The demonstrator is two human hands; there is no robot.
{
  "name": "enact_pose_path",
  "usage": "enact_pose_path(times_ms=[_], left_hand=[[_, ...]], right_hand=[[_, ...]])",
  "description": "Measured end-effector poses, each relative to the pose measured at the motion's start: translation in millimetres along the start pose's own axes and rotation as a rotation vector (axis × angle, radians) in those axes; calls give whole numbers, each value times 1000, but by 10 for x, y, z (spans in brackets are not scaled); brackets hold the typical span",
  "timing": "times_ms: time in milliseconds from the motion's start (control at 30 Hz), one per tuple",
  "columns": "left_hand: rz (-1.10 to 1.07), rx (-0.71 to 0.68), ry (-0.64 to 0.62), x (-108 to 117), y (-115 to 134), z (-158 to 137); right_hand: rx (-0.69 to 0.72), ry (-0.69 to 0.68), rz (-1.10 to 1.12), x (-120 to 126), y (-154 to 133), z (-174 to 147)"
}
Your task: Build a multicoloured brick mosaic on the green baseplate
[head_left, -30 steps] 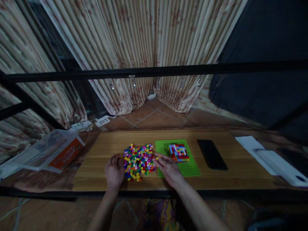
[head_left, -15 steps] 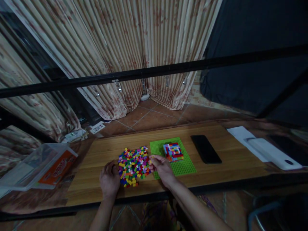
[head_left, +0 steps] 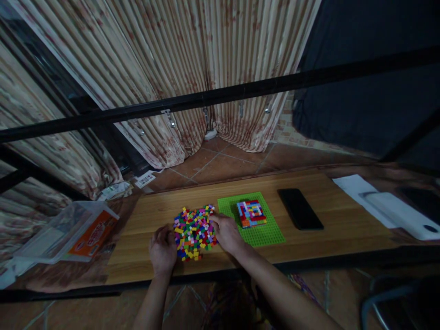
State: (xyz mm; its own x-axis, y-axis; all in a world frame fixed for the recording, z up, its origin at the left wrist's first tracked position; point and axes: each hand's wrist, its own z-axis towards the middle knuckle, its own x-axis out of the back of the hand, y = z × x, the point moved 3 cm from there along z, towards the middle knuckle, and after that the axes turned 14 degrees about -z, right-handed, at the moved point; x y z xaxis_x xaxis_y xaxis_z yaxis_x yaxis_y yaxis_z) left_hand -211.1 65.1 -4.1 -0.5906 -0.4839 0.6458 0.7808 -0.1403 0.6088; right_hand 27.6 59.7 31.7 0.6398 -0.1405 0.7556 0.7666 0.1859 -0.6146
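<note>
A spread of small multicoloured toy bricks (head_left: 194,231) lies on the wooden board. My left hand (head_left: 163,251) rests against its left edge, fingers loosely bent and a little apart, with nothing visible in them. At the right edge of the bricks is my right hand (head_left: 227,233), index finger stretched out onto them; its thumb and other fingertips are partly hidden, and no brick shows in its grip. Just right of that hand is a green studded baseplate (head_left: 266,236), carrying a low, squarish block built of coloured bricks (head_left: 251,213).
A black phone (head_left: 299,208) lies right of the baseplate on the wooden board (head_left: 137,229). Farther right are a white sheet (head_left: 350,185) and a white slab-like device (head_left: 400,213). A clear plastic bin (head_left: 51,233) with an orange packet (head_left: 94,233) stands at left. A dark bar (head_left: 192,101) crosses beyond the board.
My right hand has moved a little forward onto the bricks, its index finger now stretched out. The small yellow piece at its fingertips no longer shows. The view has shifted slightly.
</note>
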Motion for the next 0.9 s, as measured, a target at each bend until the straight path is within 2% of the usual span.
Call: enact_pose_path(times_ms=[133,233,467,633,700,900], left_hand=[[-12,-6,13,0,-3,-6],[-19,-17,15,2,-2,-8],[-57,-28,43,3,16,-20],[-70,-11,37,9,13,-17],[-65,-9,26,13,19,-11],[-46,-5,1,15,40,-7]], right_hand=[[25,6,30,145,-4,-79],[-7,46,102,333,104,-197],[-233,259,149,889,757,-592],[-349,349,107,1091,1146,-681],[-321,349,35,1119,1168,-640],[-103,249,-186,1094,1032,-468]])
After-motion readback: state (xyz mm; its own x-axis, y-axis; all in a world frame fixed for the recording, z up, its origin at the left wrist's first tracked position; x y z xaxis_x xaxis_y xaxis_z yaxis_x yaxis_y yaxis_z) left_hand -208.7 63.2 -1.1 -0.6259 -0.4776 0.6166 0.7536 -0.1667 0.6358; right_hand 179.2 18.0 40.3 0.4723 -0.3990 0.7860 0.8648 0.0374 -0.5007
